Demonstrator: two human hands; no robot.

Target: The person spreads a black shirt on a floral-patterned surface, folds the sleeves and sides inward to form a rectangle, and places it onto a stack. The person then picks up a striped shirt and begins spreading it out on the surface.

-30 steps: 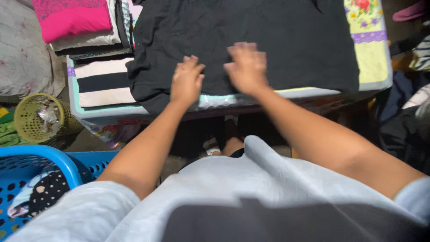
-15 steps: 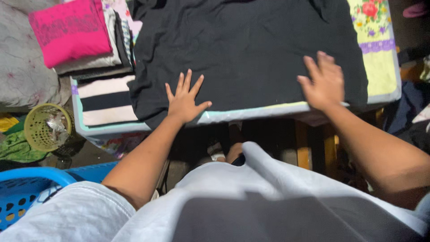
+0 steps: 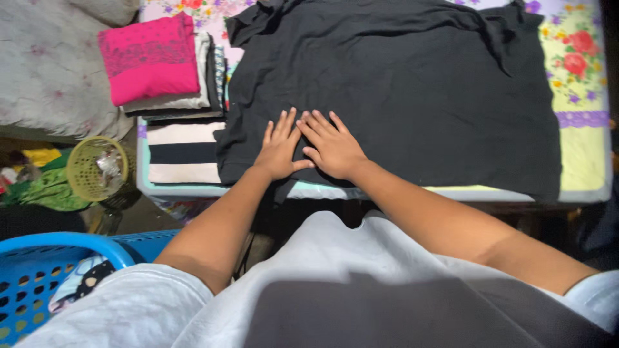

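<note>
Floral-covered worktop (image 3: 580, 84) carries a soft, limp black shirt (image 3: 400, 84), likely best pinched at its edges, under the left hand (image 3: 278, 149) and right hand (image 3: 332, 147), both grips flat, fingers spread, holding nothing.

A folded pink garment (image 3: 149, 59) tops a stack beside a striped cloth (image 3: 184, 153) on the floral table cover (image 3: 577, 84). A yellow basket (image 3: 97, 169) and blue laundry basket (image 3: 45, 270) sit below.

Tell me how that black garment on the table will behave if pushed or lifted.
The black garment will probably go limp: it lies flat with soft creases near its top edge. Pushed, it would likely bunch up, not slide whole. It looks light; the left hand and right hand lie flat on it.
</note>
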